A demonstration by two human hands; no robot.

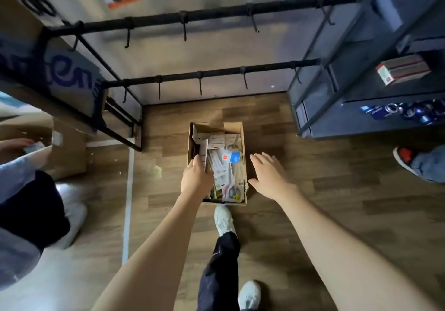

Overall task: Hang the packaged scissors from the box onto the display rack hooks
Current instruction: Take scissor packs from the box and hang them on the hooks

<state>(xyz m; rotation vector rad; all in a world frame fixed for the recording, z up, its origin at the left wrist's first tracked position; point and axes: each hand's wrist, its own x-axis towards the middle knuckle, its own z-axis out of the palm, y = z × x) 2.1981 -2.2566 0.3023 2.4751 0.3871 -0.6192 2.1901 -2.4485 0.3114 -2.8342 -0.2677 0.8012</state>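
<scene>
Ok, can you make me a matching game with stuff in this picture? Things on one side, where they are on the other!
Things:
1. cardboard box
2. left hand
3. right hand
4. red and white packet

Places:
A. on the dark shelf on the right
B. reaching into the box
C. on the wooden floor
D. spread open beside the box

Pairs: 1-C, 2-B, 3-D, 4-A
</scene>
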